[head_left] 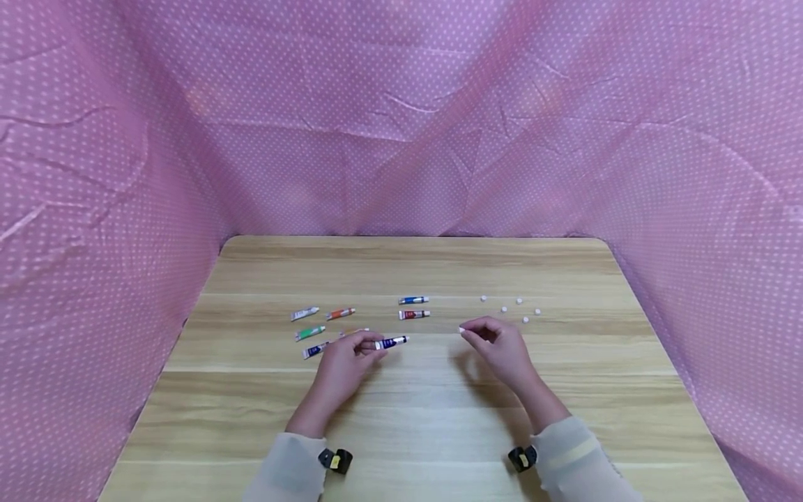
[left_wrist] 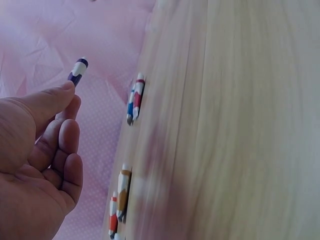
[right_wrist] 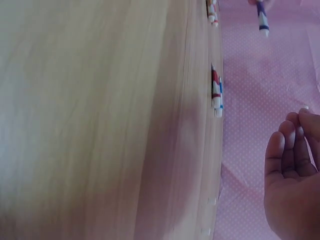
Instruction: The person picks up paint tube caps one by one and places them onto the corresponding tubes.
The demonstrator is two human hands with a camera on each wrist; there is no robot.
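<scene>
Between thumb and fingers my left hand pinches a small purple-and-white paint tube, its narrow nozzle pointing right. In the left wrist view the tube is held above the table. My right hand pinches a small white cap between thumb and forefinger, some way to the right of the tube. The cap shows at the fingertips in the right wrist view. Beyond the hands lie a blue tube and a red tube, side by side.
To the left lie a whitish tube, an orange tube, a green tube and a dark blue tube. An ochre tube is partly behind my left hand in the head view. Several white caps lie scattered at right.
</scene>
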